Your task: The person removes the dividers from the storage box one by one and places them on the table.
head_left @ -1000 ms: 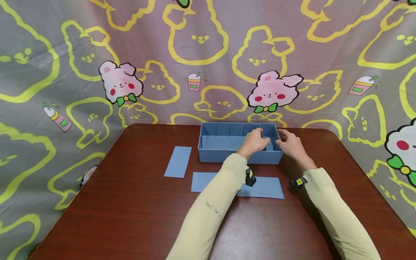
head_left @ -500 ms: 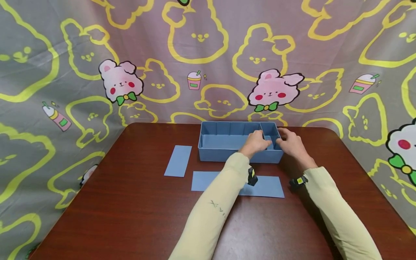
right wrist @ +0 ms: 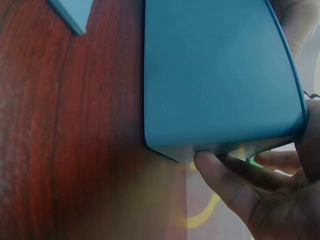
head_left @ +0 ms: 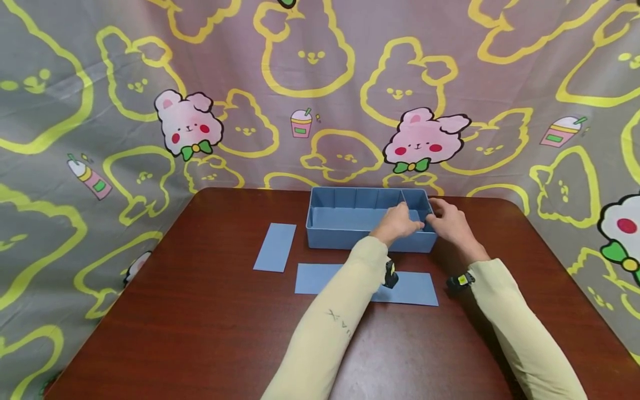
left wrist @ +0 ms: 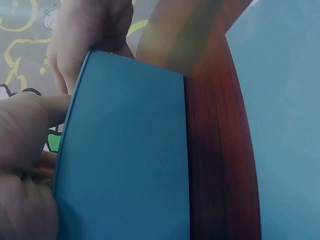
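A blue rectangular box [head_left: 330,237] stands at the back of the table, with a thin divider [head_left: 403,194] across its right part. My left hand [head_left: 397,223] reaches over the front wall into the right part, beside the divider; its fingertips are largely hidden. In the left wrist view that hand [left wrist: 25,150] lies along the rim. At the right end, my right hand [head_left: 449,219] grips the box wall. The right wrist view shows the right hand's fingers [right wrist: 227,187] against the outside of that end, with the thumb up at the rim.
A long flat blue panel [head_left: 315,278] lies in front of the box, partly under the left sleeve. Left of the box lies a shorter blue panel [head_left: 275,248]. The brown table [head_left: 200,311] ends at a patterned curtain [head_left: 280,155].
My left hand has shifted slightly to the right inside the box, its thumb now nearer the right end wall. My right hand stays at that end.
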The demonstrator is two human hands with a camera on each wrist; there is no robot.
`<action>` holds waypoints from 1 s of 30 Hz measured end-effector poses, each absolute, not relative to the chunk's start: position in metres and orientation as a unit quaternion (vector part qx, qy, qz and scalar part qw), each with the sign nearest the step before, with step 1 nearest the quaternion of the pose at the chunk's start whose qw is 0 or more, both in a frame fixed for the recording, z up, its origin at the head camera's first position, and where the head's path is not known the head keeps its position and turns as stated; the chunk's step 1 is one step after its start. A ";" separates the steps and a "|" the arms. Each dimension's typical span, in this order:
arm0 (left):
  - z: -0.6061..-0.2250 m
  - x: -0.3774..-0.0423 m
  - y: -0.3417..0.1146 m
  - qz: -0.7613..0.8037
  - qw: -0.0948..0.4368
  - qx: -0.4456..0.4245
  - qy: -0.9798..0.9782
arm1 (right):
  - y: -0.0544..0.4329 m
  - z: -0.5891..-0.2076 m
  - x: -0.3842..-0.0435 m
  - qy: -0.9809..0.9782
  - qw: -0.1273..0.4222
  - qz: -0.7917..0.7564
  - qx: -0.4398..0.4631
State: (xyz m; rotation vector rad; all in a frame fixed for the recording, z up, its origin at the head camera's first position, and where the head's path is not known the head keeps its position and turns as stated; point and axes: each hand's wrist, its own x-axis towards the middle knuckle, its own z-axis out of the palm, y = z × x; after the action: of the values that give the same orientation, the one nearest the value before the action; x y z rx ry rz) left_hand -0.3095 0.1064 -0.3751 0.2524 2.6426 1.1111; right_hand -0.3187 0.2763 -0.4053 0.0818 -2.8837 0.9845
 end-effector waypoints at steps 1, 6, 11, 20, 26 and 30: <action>-0.375 -0.309 0.107 0.376 0.129 0.086 0.913 | 0.277 -0.405 -0.319 -0.945 0.048 0.321 0.027; -0.378 -0.309 0.111 0.354 0.116 0.075 0.925 | 0.277 -0.406 -0.317 -0.945 0.044 0.323 0.027; -0.380 -0.312 0.111 0.333 0.092 0.081 0.935 | 0.275 -0.405 -0.316 -0.945 0.044 0.323 0.021; -0.380 -0.313 0.109 0.364 0.084 0.070 0.925 | 0.275 -0.404 -0.316 -0.945 0.047 0.323 0.026; -0.383 -0.311 0.113 0.371 0.055 0.048 0.926 | 0.274 -0.403 -0.315 -0.944 0.048 0.324 0.025; -0.384 -0.310 0.115 0.364 0.039 0.051 0.929 | 0.274 -0.403 -0.315 -0.946 0.049 0.321 0.023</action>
State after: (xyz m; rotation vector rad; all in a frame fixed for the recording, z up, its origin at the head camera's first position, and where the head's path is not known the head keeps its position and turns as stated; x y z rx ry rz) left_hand -0.3102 0.1147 -0.3840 0.1561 2.8493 1.1149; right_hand -0.3153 0.2742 -0.4031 0.0705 -2.8820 0.9771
